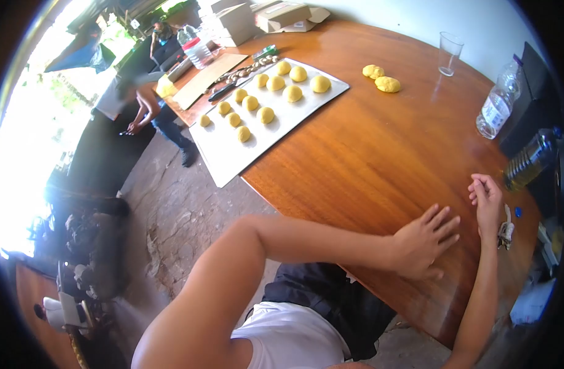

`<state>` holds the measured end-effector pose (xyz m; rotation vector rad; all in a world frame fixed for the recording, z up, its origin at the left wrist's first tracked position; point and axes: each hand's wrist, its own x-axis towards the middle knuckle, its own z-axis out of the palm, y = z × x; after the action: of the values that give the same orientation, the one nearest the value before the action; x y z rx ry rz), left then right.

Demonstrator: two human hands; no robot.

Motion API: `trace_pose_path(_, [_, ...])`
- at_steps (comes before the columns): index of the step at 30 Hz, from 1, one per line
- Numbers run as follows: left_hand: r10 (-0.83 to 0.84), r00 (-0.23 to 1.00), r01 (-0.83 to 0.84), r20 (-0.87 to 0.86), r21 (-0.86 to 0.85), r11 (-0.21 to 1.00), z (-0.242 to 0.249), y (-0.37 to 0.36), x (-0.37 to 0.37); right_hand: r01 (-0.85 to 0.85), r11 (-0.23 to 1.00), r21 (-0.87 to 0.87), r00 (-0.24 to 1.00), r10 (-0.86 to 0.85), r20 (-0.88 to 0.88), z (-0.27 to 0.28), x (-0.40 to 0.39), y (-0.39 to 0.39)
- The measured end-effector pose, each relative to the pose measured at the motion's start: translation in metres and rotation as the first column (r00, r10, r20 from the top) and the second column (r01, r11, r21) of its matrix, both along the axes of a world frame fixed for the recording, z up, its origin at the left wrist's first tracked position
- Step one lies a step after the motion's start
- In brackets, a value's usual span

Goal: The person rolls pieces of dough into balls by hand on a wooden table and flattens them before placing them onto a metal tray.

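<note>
My left hand [424, 243] lies palm down on the wooden table [356, 160], its fingers spread and holding nothing. To its right, my right hand [485, 197] is raised near the table's right side with its fingers curled; whether anything is between them I cannot make out. Several yellow dough balls sit on a metal tray [282, 130] at the table's far left corner, one of them a ball [265, 115] near the tray's middle. Two yellow dough lumps [388, 84] [373, 72] touch each other farther back on the wood.
A clear glass [450, 54], a clear plastic bottle [498, 104] and a bottle of yellowish liquid [530, 161] stand along the right side. Cardboard boxes [282, 15] are at the back. Another person [148, 106] is beyond the table at left.
</note>
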<state>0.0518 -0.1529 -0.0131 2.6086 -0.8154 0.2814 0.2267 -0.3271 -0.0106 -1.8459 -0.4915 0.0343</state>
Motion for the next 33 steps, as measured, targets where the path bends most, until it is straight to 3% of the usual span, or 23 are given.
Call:
trace_pose_path(1, [0.0,1.0,0.0,0.004,-0.042,0.999,-0.004,-0.001,0.017,0.029,0.999,-0.028,1.0,-0.029,0.006,0.001,-0.002,0.001])
trace_pose_path(3, [0.161,0.987,-0.161,0.003,-0.083,0.984,0.014,0.006,0.037,0.028,1.0,0.002,0.989,-0.028,0.142,-0.001,-0.006,0.007])
trace_pose_path(4, [0.162,0.987,-0.162,-0.01,-0.107,0.981,0.016,0.009,0.05,0.076,0.997,-0.007,0.883,-0.063,0.466,-0.001,-0.007,0.012])
trace_pose_path(5, [0.182,0.981,-0.182,-0.071,0.005,0.983,0.03,0.012,0.054,0.124,0.992,0.026,0.865,-0.121,0.488,-0.002,-0.011,0.013])
trace_pose_path(6, [0.18,0.983,-0.181,0.044,0.004,0.984,0.014,0.013,0.058,0.249,0.968,-0.031,0.825,-0.195,0.531,0.005,-0.02,0.013])
trace_pose_path(8, [0.027,0.994,-0.03,0.108,0.027,0.999,0.005,0.015,0.051,0.28,0.96,-0.001,0.752,-0.219,0.622,0.009,-0.026,0.009])
trace_pose_path(10, [-0.104,0.994,0.103,0.036,0.027,0.994,0.011,0.022,0.025,0.277,0.959,0.063,0.632,-0.231,0.74,0.028,-0.036,0.011])
trace_pose_path(13, [-0.125,0.991,0.125,0.05,-0.017,0.992,0.021,0.039,-0.032,0.266,0.952,0.151,0.564,-0.281,0.777,0.069,-0.05,0.012])
trace_pose_path(16, [-0.066,0.996,0.07,0.058,-0.064,0.995,0.02,0.055,-0.085,0.347,0.916,0.203,0.257,-0.301,0.918,0.131,-0.033,-0.003])
trace_pose_path(17, [-0.021,0.999,0.024,0.04,-0.073,0.997,0.021,0.059,-0.092,0.42,0.886,0.195,0.247,-0.319,0.915,0.153,-0.026,-0.009])
trace_pose_path(19, [-0.004,1.0,0.006,0.03,-0.088,0.996,0.024,0.06,-0.099,0.586,0.794,0.166,0.056,-0.244,0.968,0.192,0.01,-0.025])
trace_pose_path(21, [0.043,0.999,-0.039,0.027,-0.111,0.993,0.026,0.058,-0.104,0.855,0.517,-0.047,0.149,-0.159,0.976,0.213,0.051,-0.037])
trace_pose_path(22, [0.052,0.998,-0.046,0.039,-0.134,0.99,0.024,0.055,-0.102,0.873,0.365,-0.323,0.397,-0.147,0.906,0.222,0.069,-0.041])
trace_pose_path(23, [0.07,0.996,-0.061,0.054,-0.156,0.986,0.022,0.054,-0.101,0.826,0.201,-0.527,0.51,0.132,0.85,0.226,0.087,-0.049])
trace_pose_path(24, [0.083,0.994,-0.071,0.075,-0.142,0.987,0.02,0.053,-0.101,0.795,0.139,-0.591,0.598,-0.011,0.801,0.221,0.113,-0.053])
trace_pose_path(25, [0.129,0.988,-0.116,0.084,-0.14,0.983,0.019,0.053,-0.101,0.712,0.047,-0.701,0.702,-0.005,0.712,0.235,0.078,-0.037])
trace_pose_path(26, [0.11,0.99,-0.097,0.085,-0.15,0.984,0.016,0.054,-0.102,0.653,0.104,-0.75,0.751,-0.22,0.623,0.24,0.077,-0.032])
trace_pose_path(27, [0.103,0.991,-0.089,0.087,-0.161,0.983,0.014,0.054,-0.103,0.662,0.104,-0.742,0.742,-0.229,0.63,0.237,0.079,-0.035])
trace_pose_path(28, [0.101,0.991,-0.087,0.088,-0.157,0.984,0.012,0.056,-0.103,0.662,0.052,-0.747,0.749,-0.023,0.662,0.233,0.089,-0.047])
trace_pose_path(29, [0.103,0.99,-0.089,0.094,-0.149,0.985,0.01,0.059,-0.103,0.7,0.127,-0.703,0.708,-0.257,0.658,0.233,0.093,-0.048])
trace_pose_path(31, [0.1,0.992,-0.082,0.072,-0.217,0.973,-0.001,0.058,-0.103,0.715,0.079,-0.695,0.676,-0.332,0.658,0.236,0.097,-0.056])
trace_pose_path(33, [0.08,0.994,-0.067,0.069,-0.175,0.982,-0.001,0.06,-0.104,0.732,0.109,-0.672,0.644,-0.43,0.632,0.233,0.102,-0.067])
